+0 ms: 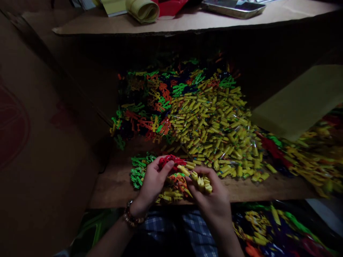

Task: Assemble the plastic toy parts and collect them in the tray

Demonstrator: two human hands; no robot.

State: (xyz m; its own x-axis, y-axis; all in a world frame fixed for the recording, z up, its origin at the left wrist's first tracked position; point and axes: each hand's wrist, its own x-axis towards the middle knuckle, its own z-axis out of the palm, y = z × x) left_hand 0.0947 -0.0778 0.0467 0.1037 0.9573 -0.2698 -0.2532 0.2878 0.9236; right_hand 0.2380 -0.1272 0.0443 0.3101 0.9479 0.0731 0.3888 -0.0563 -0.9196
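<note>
My left hand (153,181), a beaded bracelet on its wrist, is closed on a red plastic piece (171,161); its exact kind is unclear. Gripped in my right hand (214,194) are several short yellow sticks (201,183). One yellow stick (183,170) bridges the gap from my right fingers to the red piece. Below and beside the hands lie orange plastic pieces (179,181) and a small heap of green plastic pieces (137,171). A large pile of yellow sticks (214,125) spreads just beyond my right hand.
Mixed green, orange and yellow pieces (158,96) lie at the back left of the wooden board (109,189). A cardboard shelf (171,28) overhangs the rear, bearing a metal tray (233,9). More yellow pieces (316,153) lie right, under a pale sheet (297,103).
</note>
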